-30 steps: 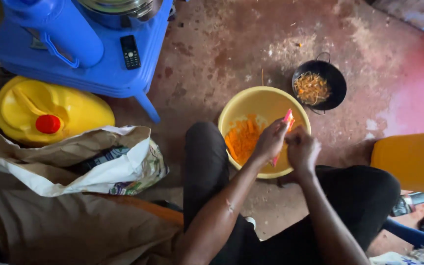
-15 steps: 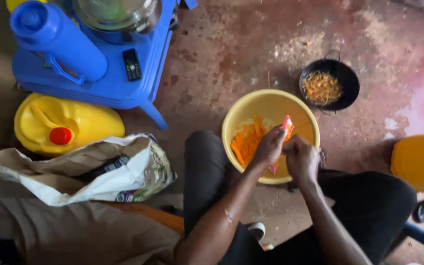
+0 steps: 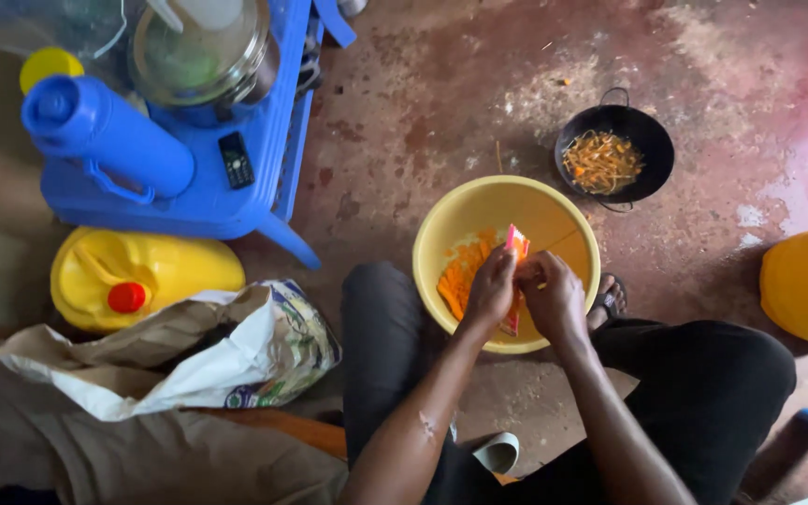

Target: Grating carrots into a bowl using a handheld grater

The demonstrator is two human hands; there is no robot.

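Note:
Both my hands work over a yellow bowl (image 3: 568,229) on the floor between my knees. My left hand (image 3: 490,292) grips a pink-orange grater (image 3: 516,245) that stands upright in the bowl. Pressed against the grater's other side, my right hand (image 3: 554,299) is closed on something small that its fingers hide. A heap of grated orange shreds (image 3: 455,276) lies in the bowl's left half.
A black pan (image 3: 656,154) of orange peelings sits beyond the bowl. At left stand a blue stool (image 3: 245,201) with a blue flask (image 3: 105,140), a pot and a phone, a yellow jerrycan (image 3: 142,276) and a paper sack (image 3: 198,360). A yellow container (image 3: 806,285) is at right.
The view has shifted, so everything sits lower and more to the right. My hands stay on the grater over the bowl with small rubbing shifts.

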